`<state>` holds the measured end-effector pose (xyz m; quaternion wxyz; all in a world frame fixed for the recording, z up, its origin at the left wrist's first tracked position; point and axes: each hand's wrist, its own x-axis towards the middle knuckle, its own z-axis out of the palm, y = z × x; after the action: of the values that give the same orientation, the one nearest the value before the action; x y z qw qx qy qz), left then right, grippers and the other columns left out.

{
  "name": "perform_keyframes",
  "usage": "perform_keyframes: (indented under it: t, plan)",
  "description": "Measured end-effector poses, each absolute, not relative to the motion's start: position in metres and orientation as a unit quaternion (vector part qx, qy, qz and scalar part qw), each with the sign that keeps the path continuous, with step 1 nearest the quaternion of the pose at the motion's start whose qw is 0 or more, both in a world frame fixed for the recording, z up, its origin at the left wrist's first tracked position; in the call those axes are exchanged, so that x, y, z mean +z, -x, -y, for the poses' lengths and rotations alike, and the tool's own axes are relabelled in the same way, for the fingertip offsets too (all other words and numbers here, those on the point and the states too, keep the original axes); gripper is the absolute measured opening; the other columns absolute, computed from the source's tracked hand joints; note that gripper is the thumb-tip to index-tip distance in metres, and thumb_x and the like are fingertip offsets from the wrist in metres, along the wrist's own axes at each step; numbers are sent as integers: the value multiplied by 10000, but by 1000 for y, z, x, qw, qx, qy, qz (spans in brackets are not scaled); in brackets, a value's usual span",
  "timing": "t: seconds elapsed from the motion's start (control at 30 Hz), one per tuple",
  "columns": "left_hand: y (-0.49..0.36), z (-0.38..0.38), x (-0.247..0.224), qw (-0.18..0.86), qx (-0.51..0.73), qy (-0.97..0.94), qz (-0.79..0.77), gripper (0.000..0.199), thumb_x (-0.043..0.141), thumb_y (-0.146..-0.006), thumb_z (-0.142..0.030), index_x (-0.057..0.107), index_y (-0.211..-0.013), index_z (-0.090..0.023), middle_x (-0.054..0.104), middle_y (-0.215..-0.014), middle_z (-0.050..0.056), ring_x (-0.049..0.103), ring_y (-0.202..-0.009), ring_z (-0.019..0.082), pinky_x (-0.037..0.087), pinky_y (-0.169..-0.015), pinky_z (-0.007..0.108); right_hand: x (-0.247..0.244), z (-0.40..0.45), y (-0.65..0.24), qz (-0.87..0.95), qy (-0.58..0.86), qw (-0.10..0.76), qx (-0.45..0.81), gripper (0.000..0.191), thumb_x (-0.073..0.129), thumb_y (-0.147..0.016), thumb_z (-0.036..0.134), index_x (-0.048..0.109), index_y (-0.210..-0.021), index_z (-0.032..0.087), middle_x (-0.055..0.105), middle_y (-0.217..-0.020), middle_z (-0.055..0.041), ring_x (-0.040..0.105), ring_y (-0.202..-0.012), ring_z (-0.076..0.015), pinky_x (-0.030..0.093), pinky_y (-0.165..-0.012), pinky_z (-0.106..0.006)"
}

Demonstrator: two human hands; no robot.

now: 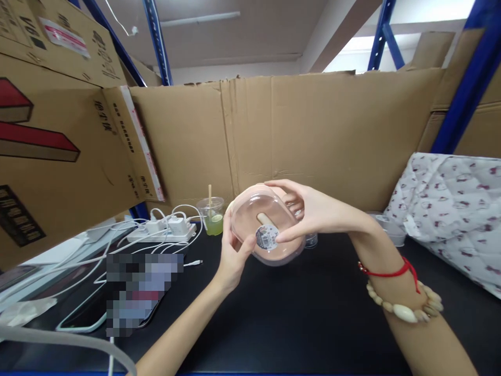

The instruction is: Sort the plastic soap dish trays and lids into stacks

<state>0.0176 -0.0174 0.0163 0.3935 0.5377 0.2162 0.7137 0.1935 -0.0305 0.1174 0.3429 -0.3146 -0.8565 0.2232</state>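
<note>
Head view: box [273, 211] held tilted over desk [313, 318], btwn both hands, long axis apparently sloping down to R; person's L hand [234, 256] clamped on L rim, R hand [309, 209] clamped upper R, thumbs at label [267, 237].

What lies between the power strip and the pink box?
In the head view, a white cable, the cup and the left hand lie between power strip and pink box.

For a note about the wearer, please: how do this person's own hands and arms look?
The left hand and right hand are ungloved; no sleeves show. The right forearm wears a red cord bracelet and a bracelet of pale beads, one larger and oval. The left forearm shows no jewellery.
</note>
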Motion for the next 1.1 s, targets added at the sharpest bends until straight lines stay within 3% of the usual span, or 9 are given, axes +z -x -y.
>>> perform_keyframes:
  t: [0.13, 0.27, 0.33, 0.43, 0.57, 0.67, 0.87, 0.97, 1.1]
  plan:
    - [-16, 19, 22, 421, 688, -558, -195, 608, 656, -666, -473, 450, -1184, -231, 584, -1057, 85, 580, -969, 200, 487, -796, 301, 132, 27, -230, 792, 405, 399, 223, 791, 733, -633, 403, 407, -1336, 241, 644, -979, -59, 635, -824, -193, 546, -712, -331]
    - [-16, 19, 26, 429, 683, -553, -209, 438, 596, -681, -421, 489, -1044, -202, 586, -870, 45, 576, -754, 156, 477, -601, 258, 130, 4, -279, 632, 587, 493, 119, 662, 630, -727, 475, 458, -1297, 185, 620, -1051, -130, 625, -896, -259, 530, -719, -377]
    - [-16, 18, 26, 431, 683, -545, -226, 388, 589, -674, -403, 495, -988, -194, 575, -819, 33, 566, -704, 146, 451, -536, 237, 120, -12, -299, 521, 721, 455, 41, 606, 589, -764, 457, 479, -1271, 146, 591, -1120, -176, 587, -1009, -311, 498, -797, -428]
    - [-16, 16, 25, 423, 682, -542, -249, 343, 585, -663, -382, 497, -930, -186, 565, -768, 24, 556, -666, 141, 429, -492, 223, 95, -34, -319, 429, 856, 288, 15, 472, 603, -758, 374, 564, -1147, 110, 610, -1064, -205, 573, -1034, -353, 473, -812, -444]
    - [-15, 15, 26, 414, 681, -544, -264, 327, 579, -651, -382, 497, -898, -184, 556, -742, 17, 549, -634, 137, 411, -449, 214, 59, -57, -333, 486, 844, 214, 82, 204, 543, -804, 308, 650, -819, 135, 665, -797, -116, 645, -789, -246, 490, -631, -310]
    - [-15, 15, 26, 411, 678, -546, -273, 305, 579, -647, -375, 500, -872, -185, 544, -724, 11, 545, -619, 136, 392, -416, 203, 42, -66, -337, 489, 841, 221, 67, 200, 510, -816, 259, 666, -796, 136, 667, -771, -118, 647, -804, -233, 474, -599, -274]
    - [-15, 12, 26, 396, 679, -551, -280, 267, 585, -640, -371, 505, -810, -183, 533, -711, 11, 520, -596, 130, 382, -401, 203, 33, -68, -333, 447, 868, 217, 3, 367, 548, -749, 171, 624, -1093, 68, 601, -1076, -254, 590, -1035, -328, 483, -740, -352]
    - [-13, 9, 25, 331, 698, -554, -310, 232, 598, -645, -355, 522, -781, -183, 532, -717, 12, 507, -624, 129, 394, -438, 205, 31, -70, -325, 492, 842, 221, -12, 447, 580, -735, 211, 586, -1179, 171, 588, -1155, -155, 558, -1095, -270, 470, -828, -341]
    - [-9, 3, 24, 199, 721, -560, -356, 119, 591, -668, -274, 543, -735, -188, 534, -744, 7, 508, -707, 126, 406, -561, 206, 26, -73, -321, 539, 823, 179, -1, 517, 708, -538, 178, 648, -1043, 273, 598, -1090, -66, 573, -1018, -276, 481, -788, -387]
